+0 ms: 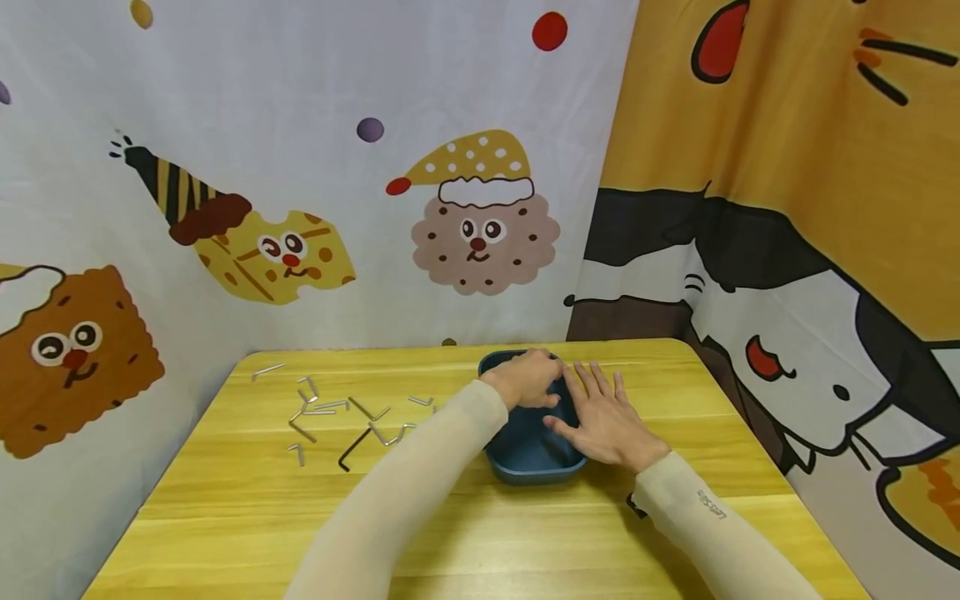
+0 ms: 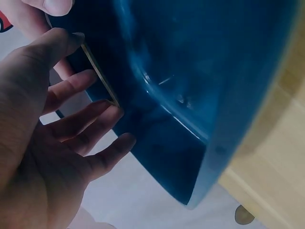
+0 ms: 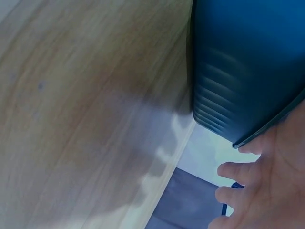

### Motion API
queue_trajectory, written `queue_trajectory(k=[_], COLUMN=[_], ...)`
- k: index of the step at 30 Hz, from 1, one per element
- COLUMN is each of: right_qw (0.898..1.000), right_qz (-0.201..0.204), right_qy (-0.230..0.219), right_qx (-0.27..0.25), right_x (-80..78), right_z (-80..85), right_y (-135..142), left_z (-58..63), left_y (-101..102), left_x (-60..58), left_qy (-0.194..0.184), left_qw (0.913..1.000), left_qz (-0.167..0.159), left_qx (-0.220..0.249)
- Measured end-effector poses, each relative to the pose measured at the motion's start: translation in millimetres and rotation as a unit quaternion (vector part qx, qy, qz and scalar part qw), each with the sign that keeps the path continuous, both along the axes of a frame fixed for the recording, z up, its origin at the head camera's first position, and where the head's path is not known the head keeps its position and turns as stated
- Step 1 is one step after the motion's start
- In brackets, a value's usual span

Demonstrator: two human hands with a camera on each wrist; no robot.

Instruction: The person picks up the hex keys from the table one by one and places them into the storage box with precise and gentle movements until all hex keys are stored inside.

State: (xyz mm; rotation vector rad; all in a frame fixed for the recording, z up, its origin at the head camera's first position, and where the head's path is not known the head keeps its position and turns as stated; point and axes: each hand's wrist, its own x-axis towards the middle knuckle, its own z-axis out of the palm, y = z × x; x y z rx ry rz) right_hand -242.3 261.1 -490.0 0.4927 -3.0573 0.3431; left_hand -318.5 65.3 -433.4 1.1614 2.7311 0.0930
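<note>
Brass-toned, a thin rod (image 2: 100, 74) is at the mouth of the bin (image 1: 536, 477), its ends clamped by fingers of the left hand (image 1: 528, 379); so slight a hold could slip. Pushing, the right hand (image 1: 607, 421), fingers spread against the bin, could shift it.

bin (image 1: 536, 478): dark blue | hex keys (image 1: 303, 430): silver, one black | tabletop (image 1: 247, 517): yellow wood-grain | sleeves (image 1: 420, 475): plain cream

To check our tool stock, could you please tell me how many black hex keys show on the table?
1: the black key lies on the table, left of the bin, beside silver keys. The left arm may hide others.
</note>
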Motion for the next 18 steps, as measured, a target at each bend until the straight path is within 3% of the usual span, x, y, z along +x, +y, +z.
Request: queue_trajectory(k=[4,9,18], right_qw=[1.0,1.0,1.0], right_qz=[0.0,0.0,0.002], right_qy=[-0.004,-0.002,-0.003], right_qx=[-0.003,-0.001,0.007], right_x=[0.2,-0.4,-1.7], right_z=[0.2,0.5,-0.7], right_y=[-0.4,-1.8,-1.0], left_z=[0.1,0.4,4.1], left_y=[-1.2,-13.8,-54.8], left_x=[2.8,7.4,22.8], left_qy=[0.003,0.044,0.098], left_qw=[0.9999,0.9988,0.9951], left_qz=[0.01,0.009,-0.013], left_qx=[-0.004,-0.019,-0.009])
